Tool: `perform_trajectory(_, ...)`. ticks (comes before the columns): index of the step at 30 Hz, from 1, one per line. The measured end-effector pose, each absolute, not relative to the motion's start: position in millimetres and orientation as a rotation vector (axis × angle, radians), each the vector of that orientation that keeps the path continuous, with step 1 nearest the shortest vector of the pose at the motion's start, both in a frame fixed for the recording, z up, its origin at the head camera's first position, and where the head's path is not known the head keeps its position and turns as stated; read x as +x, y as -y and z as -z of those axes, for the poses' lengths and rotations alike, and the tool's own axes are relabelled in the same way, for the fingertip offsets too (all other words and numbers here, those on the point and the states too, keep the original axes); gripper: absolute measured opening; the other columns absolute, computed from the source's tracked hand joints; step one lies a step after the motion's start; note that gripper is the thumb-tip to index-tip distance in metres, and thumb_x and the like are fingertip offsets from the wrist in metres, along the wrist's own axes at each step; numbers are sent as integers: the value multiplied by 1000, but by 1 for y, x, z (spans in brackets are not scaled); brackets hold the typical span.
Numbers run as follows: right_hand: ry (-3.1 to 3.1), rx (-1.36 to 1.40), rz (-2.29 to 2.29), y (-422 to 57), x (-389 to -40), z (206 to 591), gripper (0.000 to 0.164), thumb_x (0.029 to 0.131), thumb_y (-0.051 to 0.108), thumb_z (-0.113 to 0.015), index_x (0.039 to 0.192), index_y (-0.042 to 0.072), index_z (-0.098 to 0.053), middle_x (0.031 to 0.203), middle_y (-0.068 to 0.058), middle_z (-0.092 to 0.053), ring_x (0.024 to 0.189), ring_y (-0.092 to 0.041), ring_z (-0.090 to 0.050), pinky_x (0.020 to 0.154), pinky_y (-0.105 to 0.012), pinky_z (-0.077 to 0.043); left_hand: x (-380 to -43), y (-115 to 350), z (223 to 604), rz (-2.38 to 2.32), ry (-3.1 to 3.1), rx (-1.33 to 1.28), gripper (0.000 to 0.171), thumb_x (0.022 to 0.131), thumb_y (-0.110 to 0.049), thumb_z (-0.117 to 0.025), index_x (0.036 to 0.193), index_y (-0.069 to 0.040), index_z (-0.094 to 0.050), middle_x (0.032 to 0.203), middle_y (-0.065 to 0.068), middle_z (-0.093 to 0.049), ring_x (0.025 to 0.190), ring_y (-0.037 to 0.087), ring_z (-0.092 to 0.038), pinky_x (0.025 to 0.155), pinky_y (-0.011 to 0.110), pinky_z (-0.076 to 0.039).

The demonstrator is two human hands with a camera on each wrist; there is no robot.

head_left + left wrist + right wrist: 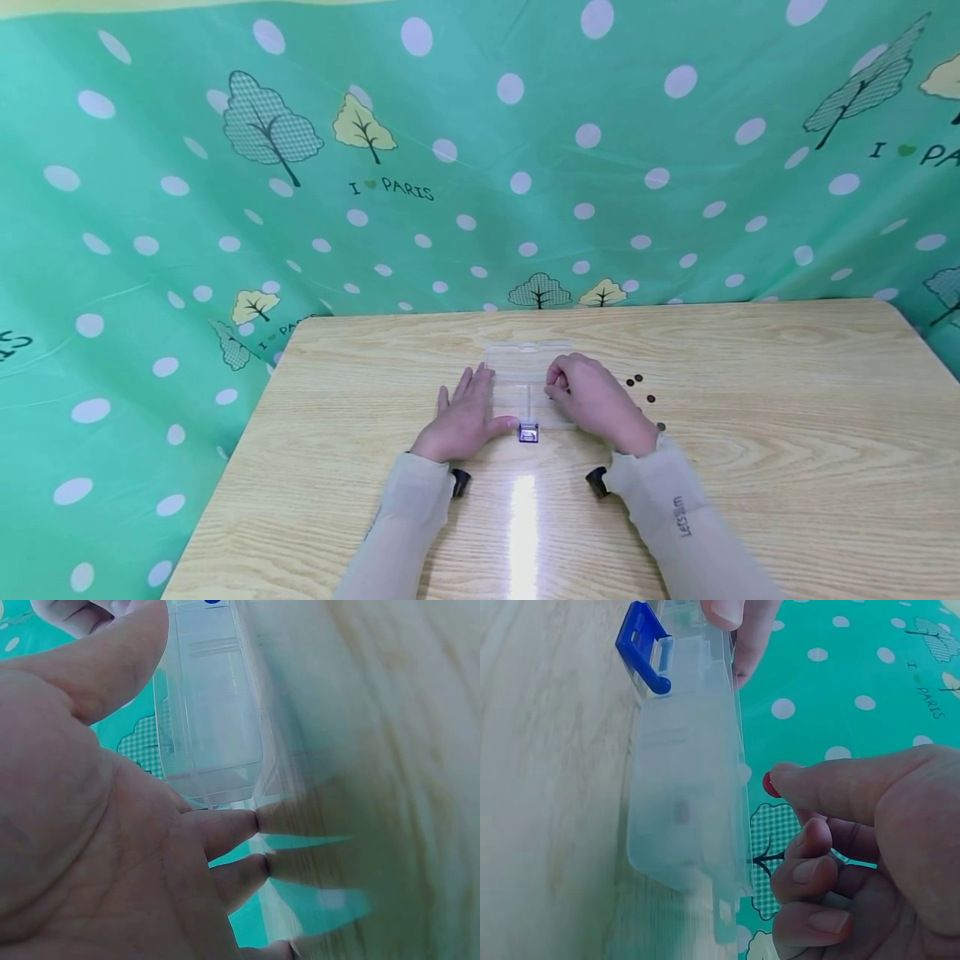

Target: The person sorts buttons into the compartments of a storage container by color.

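A clear plastic compartment box (512, 395) lies on the table with its lid (517, 358) folded back behind it. Its blue latch (639, 652) hangs at the front. My left hand (459, 423) is flat at the box's left side, fingers spread, with the thumb by the latch. Over the right compartment, my right hand (598, 402) pinches a small red disc (769, 784) between thumb and forefinger; the disc's exact kind cannot be told. Through the box's cloudy wall a dark blurred spot (681, 811) shows.
Several small dark round discs (651, 398) lie on the wooden table (750, 467) to the right of my right hand. A green dotted cloth (465, 183) hangs behind the table's far edge and at its left.
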State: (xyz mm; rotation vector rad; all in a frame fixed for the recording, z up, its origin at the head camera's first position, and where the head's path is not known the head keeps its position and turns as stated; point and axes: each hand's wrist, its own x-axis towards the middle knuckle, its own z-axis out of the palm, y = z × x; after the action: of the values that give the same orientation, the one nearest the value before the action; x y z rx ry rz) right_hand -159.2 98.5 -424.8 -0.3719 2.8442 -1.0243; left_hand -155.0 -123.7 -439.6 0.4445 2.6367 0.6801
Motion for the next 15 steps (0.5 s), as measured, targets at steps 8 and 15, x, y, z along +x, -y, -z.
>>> perform_trajectory(8, -2866, -358, 1031, -93, -161, 428, 5, 94, 12, -70, 92, 8, -66, 83, -1, -55, 73, -16, -51, 69, -32, -47, -155, 124, 440, -680, -2636, 443, 91, 98, -50, -59, 160, -1, -15, 168, 13, -2, 154, 33, 4, 118, 63, 5)
perform_trajectory(15, -2861, -360, 1036, -89, -162, 431, 6, 93, 12, -71, 92, 10, -66, 82, 0, -56, 73, -15, -52, 68, -31, -48, -155, 123, 439, -673, -2639, 442, 90, 98, -49, -59, 160, -1, -15, 168, 14, -3, 154, 34, 3, 118, 64, 5)
